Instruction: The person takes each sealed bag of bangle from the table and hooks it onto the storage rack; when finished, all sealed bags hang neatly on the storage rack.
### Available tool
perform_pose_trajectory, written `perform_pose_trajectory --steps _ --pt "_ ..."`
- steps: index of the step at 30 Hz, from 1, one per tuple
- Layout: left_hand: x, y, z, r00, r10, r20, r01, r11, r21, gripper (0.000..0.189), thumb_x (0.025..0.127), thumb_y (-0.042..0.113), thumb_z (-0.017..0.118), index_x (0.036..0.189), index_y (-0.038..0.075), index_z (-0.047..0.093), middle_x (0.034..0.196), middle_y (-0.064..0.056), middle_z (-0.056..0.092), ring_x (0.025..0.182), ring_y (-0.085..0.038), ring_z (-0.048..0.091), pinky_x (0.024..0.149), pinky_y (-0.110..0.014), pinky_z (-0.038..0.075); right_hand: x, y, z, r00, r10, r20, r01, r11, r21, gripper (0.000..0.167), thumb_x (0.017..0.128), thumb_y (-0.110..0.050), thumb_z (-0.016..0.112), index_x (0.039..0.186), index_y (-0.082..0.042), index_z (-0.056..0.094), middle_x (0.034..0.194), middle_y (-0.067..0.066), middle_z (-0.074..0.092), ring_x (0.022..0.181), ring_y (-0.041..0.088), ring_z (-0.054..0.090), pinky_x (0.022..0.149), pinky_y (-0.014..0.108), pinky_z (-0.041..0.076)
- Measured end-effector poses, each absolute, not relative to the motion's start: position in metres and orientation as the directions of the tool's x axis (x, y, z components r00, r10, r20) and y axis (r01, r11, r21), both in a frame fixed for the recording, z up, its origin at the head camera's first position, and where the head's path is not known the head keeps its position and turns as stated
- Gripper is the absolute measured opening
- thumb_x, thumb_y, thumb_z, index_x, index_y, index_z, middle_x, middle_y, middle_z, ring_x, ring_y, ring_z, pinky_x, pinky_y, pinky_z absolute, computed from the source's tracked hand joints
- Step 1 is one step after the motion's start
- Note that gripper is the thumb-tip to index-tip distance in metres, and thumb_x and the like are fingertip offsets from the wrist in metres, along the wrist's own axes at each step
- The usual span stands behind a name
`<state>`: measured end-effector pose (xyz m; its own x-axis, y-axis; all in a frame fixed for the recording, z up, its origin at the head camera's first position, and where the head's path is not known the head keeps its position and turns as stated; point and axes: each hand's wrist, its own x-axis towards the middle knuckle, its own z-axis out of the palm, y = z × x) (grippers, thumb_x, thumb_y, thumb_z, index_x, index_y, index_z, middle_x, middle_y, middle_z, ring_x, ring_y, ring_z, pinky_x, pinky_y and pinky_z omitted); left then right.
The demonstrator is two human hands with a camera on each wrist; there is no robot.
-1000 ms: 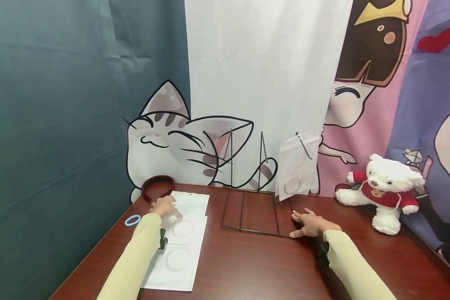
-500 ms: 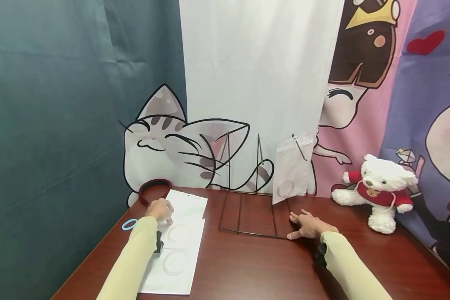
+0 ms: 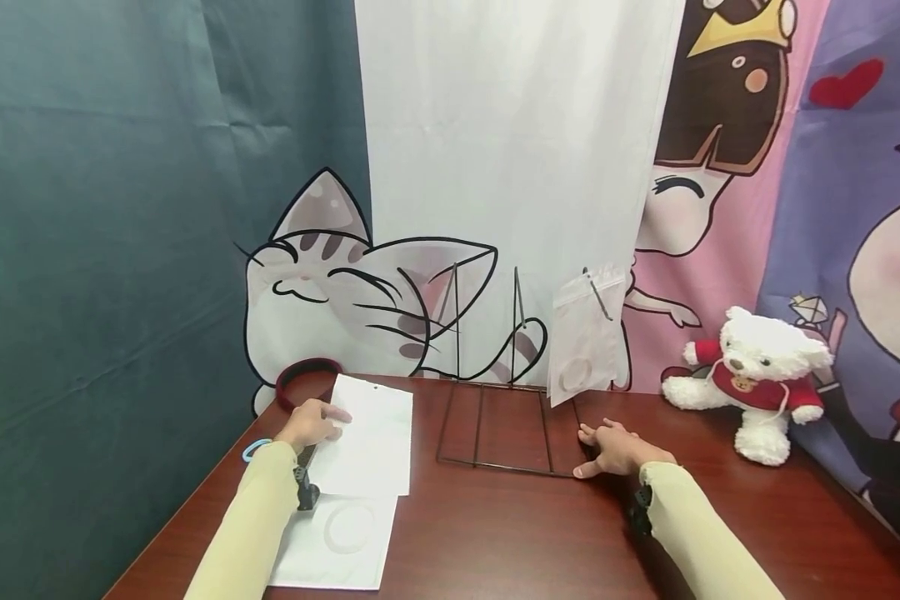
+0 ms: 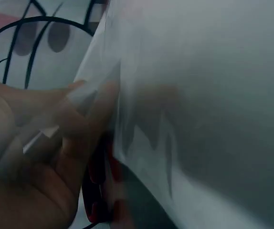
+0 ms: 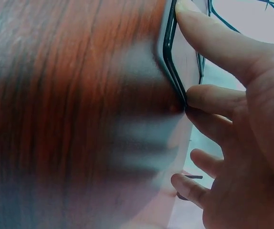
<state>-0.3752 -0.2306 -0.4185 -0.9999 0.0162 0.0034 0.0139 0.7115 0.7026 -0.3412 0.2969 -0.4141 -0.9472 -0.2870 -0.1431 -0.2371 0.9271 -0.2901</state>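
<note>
My left hand pinches the left edge of a white plastic zip bag, which overlaps another bag with a ring-shaped item inside. In the left wrist view, the translucent plastic spreads beside my blurred fingers. My right hand touches the near right corner of a black wire display rack, fingers fairly straight and spread. The right wrist view shows the thumb and fingertips against the rack's dark rod. From the rack's right hook hangs one more zip bag with a ring in it.
A dark red headband lies at the table's back left, just behind the left hand. A light blue ring is partly hidden by the left sleeve. A white teddy bear in red sits at the right. Printed curtains stand behind the brown table.
My left hand has taken hold of the upper bag and drawn it a little toward the front, covering one ring of the bag below. My right hand stays at the rack's corner.
</note>
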Motion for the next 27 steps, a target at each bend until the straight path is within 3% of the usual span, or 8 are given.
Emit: perform_pose_trajectory --steps 5,9,15,17,21,22,27 --pt "-0.366 -0.225 -0.413 -0.996 0.070 0.064 0.093 0.612 0.786 0.035 0.087 -0.004 0.066 0.120 0.007 0.073 0.141 -0.026 0.055 0.118 -0.033 0.058 0.091 -0.044 0.056 -0.340 0.297 -0.411 -0.950 -0.286 -0.128 -0.242 0.930 -0.276 0.086 0.076 -0.050 0.082 0.142 -0.001 0.054 0.156 0.022 0.042 0.144 0.059 0.023 0.106 0.079 0.022" --pt "-0.357 -0.214 -0.404 -0.984 0.110 0.142 0.180 0.600 0.780 0.035 0.087 -0.003 0.065 0.118 0.011 0.075 0.141 -0.022 0.058 0.124 -0.032 0.057 0.088 -0.038 0.055 -0.340 0.298 -0.411 -0.950 -0.286 -0.122 -0.246 0.932 -0.267 0.088 0.075 -0.052 0.082 0.142 -0.001 0.054 0.156 0.021 0.042 0.142 0.059 0.026 0.107 0.076 0.026" --pt "-0.344 -0.191 -0.395 -0.952 0.214 0.219 0.304 0.578 0.757 0.036 0.090 -0.003 0.065 0.118 0.017 0.076 0.136 -0.012 0.066 0.133 -0.033 0.055 0.101 -0.048 0.052 -0.342 0.297 -0.411 -0.950 -0.282 -0.131 -0.237 0.929 -0.283 0.090 0.076 -0.053 0.081 0.144 -0.002 0.052 0.157 0.020 0.040 0.142 0.060 0.026 0.106 0.077 0.026" --pt "-0.340 -0.182 -0.393 -0.932 0.258 0.253 0.357 0.551 0.754 0.036 0.090 -0.003 0.066 0.117 0.019 0.076 0.132 -0.008 0.068 0.128 -0.030 0.058 0.097 -0.045 0.053 -0.343 0.297 -0.411 -0.948 -0.293 -0.125 -0.249 0.926 -0.286 0.090 0.076 -0.052 0.081 0.144 -0.001 0.052 0.157 0.022 0.040 0.141 0.061 0.026 0.105 0.077 0.027" --pt "-0.330 -0.159 -0.387 -0.865 0.371 0.338 0.490 0.476 0.731 0.035 0.089 -0.002 0.069 0.115 0.021 0.077 0.123 -0.003 0.073 0.093 -0.018 0.057 0.080 -0.028 0.049 -0.342 0.297 -0.413 -0.944 -0.303 -0.129 -0.253 0.919 -0.303 0.089 0.076 -0.052 0.081 0.144 -0.001 0.052 0.157 0.022 0.040 0.141 0.062 0.025 0.106 0.075 0.028" --pt "-0.327 -0.152 -0.385 -0.842 0.402 0.361 0.523 0.443 0.728 0.035 0.089 -0.002 0.069 0.115 0.020 0.077 0.122 -0.003 0.074 0.091 -0.015 0.056 0.078 -0.025 0.047 -0.342 0.297 -0.414 -0.945 -0.300 -0.130 -0.250 0.919 -0.306 0.089 0.076 -0.052 0.081 0.144 -0.001 0.052 0.157 0.022 0.040 0.141 0.061 0.025 0.107 0.075 0.028" --pt "-0.314 -0.119 -0.376 -0.746 0.482 0.460 0.631 0.292 0.719 0.034 0.088 -0.001 0.071 0.116 0.018 0.076 0.119 -0.001 0.075 0.104 -0.002 0.064 0.093 -0.019 0.047 -0.341 0.299 -0.415 -0.948 -0.296 -0.119 -0.250 0.921 -0.300 0.089 0.075 -0.052 0.082 0.143 -0.001 0.053 0.156 0.021 0.041 0.140 0.061 0.028 0.106 0.074 0.030"
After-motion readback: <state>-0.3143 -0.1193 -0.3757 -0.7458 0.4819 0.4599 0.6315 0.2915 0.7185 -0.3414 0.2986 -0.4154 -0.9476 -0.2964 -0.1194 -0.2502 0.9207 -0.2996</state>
